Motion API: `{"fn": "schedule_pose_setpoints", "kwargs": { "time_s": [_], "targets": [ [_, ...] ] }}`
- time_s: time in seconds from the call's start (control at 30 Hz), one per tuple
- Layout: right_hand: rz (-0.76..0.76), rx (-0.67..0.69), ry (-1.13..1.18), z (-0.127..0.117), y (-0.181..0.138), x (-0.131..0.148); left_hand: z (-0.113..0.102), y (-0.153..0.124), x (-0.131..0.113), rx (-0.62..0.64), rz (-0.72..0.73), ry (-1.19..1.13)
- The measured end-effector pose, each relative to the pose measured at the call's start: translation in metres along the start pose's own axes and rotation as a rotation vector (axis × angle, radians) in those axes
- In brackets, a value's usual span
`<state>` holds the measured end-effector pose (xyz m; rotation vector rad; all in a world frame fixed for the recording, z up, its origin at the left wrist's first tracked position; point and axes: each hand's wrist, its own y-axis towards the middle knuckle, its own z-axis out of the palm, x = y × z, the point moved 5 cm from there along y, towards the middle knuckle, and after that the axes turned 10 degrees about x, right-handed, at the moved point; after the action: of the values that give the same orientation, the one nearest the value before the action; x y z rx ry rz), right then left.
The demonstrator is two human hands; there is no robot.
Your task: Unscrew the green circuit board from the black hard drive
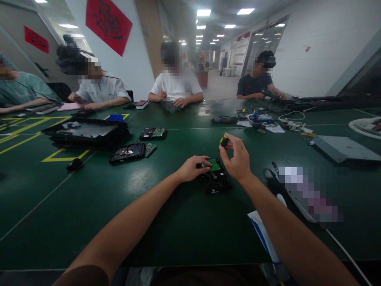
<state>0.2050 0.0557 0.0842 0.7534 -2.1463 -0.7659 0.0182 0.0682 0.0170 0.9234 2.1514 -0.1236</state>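
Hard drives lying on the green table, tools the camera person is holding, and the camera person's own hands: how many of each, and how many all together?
Hard drives: 3 (near drive, middle drive, far drive)
Held tools: 1 (yellow-and-black tool)
Hands: 2 (left hand, right hand)
Total: 6

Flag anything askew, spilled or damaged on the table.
No spill or clear damage visible. Slightly odd: left of the left hand, a small green board lies askew at a black drive's right end; whether they're joined isn't clear.
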Motion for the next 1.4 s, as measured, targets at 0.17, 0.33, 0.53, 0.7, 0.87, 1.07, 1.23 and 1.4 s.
{"fn": "schedule_pose_setpoints", "kwargs": {
  "time_s": [0.17, 0.33, 0.53, 0.7, 0.87, 1.07, 1.23, 1.4],
  "targets": [
    [0.006, -0.009, -0.022, -0.0008, 0.0001, -0.0009, 0.0015, 0.0005, 0.0030, 0.000, 0.011, 0.003],
    [-0.009, 0.016, -0.030, 0.0002, 0.0008, -0.0004, 0.0015, 0.0004, 0.0027, -0.003, 0.022, 0.005],
    [-0.010, -0.003, -0.030, -0.0002, 0.0010, 0.0007, 0.0009, -0.0001, 0.0022, -0.001, -0.004, 0.009],
    [-0.017, 0.040, -0.016, 0.0018, 0.0010, 0.0020, 0.0014, 0.0005, 0.0033, -0.006, 0.008, -0.002],
    [0.004, 0.011, -0.032, 0.0000, 0.0006, 0.0014, 0.0010, 0.0006, 0.0025, 0.001, 0.008, 0.005],
    [0.000, 0.006, 0.000, 0.0000, 0.0009, 0.0001, 0.0012, 0.0002, 0.0025, -0.008, 0.012, 0.004],
    [0.005, -0.008, 0.016, 0.0014, 0.0006, -0.0008, 0.0020, 0.0010, 0.0045, -0.012, 0.018, -0.005],
    [-0.014, 0.033, 0.028, 0.0045, 0.0011, -0.0005, 0.0013, 0.0008, 0.0018, -0.011, 0.032, -0.008]
  ]
}}
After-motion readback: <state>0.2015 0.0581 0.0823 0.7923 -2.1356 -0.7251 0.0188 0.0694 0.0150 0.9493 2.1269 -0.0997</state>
